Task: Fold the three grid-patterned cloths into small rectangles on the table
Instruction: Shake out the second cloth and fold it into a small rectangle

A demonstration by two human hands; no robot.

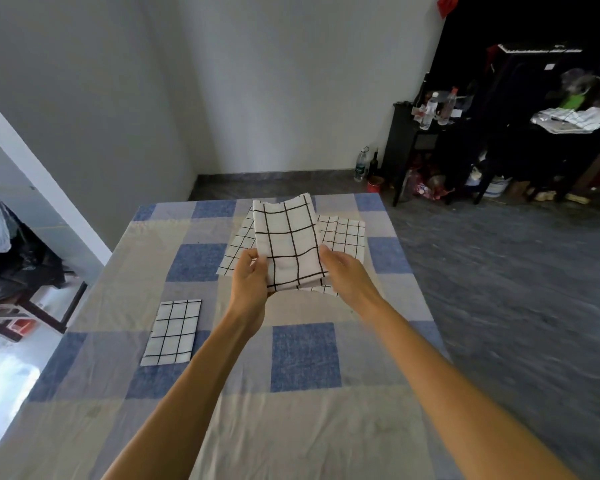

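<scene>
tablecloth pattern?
Large checks of blue, grey and beige on the tablecloth; the head view shows it.

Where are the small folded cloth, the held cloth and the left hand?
small folded cloth (172, 332): head view, its middle.
held cloth (286, 244): head view, its middle.
left hand (250, 276): head view, its back.

1. The folded cloth (172, 332), white with a black grid, lies flat as a small neat rectangle on the table (305, 358), near left.
2. The held cloth (288, 244) has the same pattern and is layered. It is raised over the far middle, its near corners pinched by the left hand (248, 275) and right hand (347, 271).
3. The spread cloth (343, 235) lies flat behind it, showing on both sides.
</scene>
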